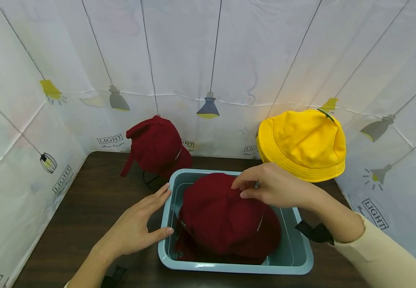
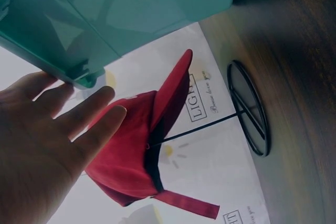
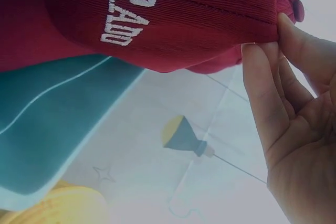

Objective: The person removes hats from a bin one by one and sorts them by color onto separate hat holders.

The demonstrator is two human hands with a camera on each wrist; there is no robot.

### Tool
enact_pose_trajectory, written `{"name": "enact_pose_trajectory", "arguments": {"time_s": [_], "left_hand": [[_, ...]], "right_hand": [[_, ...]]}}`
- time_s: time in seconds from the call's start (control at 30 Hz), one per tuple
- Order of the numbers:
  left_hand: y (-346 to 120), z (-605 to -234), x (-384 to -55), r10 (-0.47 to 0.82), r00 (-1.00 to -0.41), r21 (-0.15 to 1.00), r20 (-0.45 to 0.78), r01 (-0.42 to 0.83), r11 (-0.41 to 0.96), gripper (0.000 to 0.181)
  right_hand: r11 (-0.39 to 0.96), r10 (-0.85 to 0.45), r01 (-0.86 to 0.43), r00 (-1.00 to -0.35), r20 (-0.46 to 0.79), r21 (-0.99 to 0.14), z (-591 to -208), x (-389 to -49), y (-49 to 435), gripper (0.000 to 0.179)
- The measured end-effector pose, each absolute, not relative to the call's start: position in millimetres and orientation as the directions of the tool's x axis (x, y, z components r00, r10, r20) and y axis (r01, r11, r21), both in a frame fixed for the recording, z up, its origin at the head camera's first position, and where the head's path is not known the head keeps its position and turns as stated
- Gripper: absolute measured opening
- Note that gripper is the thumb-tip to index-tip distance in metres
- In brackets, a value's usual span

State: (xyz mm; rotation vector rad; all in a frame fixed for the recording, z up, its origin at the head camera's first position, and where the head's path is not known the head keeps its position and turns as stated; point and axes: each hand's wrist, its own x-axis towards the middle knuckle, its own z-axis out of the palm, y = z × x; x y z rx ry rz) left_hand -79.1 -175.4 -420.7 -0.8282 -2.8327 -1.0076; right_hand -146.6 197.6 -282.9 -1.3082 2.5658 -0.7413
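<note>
A dark red baseball cap [image 1: 222,216] with white embroidered lettering sits in a light blue plastic basin [image 1: 290,260]. More dark red fabric [image 1: 190,248] lies under it; whether that is a second cap I cannot tell. My right hand [image 1: 270,184] pinches the crown of the cap between thumb and fingers, near its top button, as the right wrist view also shows. Along the basin's left side, my left hand [image 1: 139,224] rests its straight, spread fingers on the rim. Beyond that hand, another red cap [image 1: 157,146] hangs on a black wire stand [image 2: 249,108], its strap dangling.
A yellow bucket hat [image 1: 301,144] with a green stem-like loop stands behind the basin at the right. Everything is on a dark wooden table [image 1: 64,240]. White sheeting [image 1: 179,48] printed with lamps encloses the back and sides.
</note>
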Motion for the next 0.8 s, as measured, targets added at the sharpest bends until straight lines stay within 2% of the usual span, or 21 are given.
{"name": "enact_pose_trajectory", "arguments": {"time_s": [0.43,0.6,0.8], "left_hand": [[-174,-422,-79,0.479,-0.855,0.589,0.200,0.495,0.639,0.088],[-175,-422,-78,0.478,-0.856,0.588,0.200,0.495,0.640,0.087],[-175,-422,-79,0.475,-0.857,0.594,0.201,0.492,0.636,0.088]], "right_hand": [[0.469,-0.785,-0.719,-0.606,0.132,-0.513,-265,-142,205,0.023],[0.479,-0.762,-0.704,-0.630,0.151,-0.524,-258,-141,205,0.026],[0.476,-0.756,-0.728,-0.626,0.194,-0.493,-246,-141,205,0.028]]}}
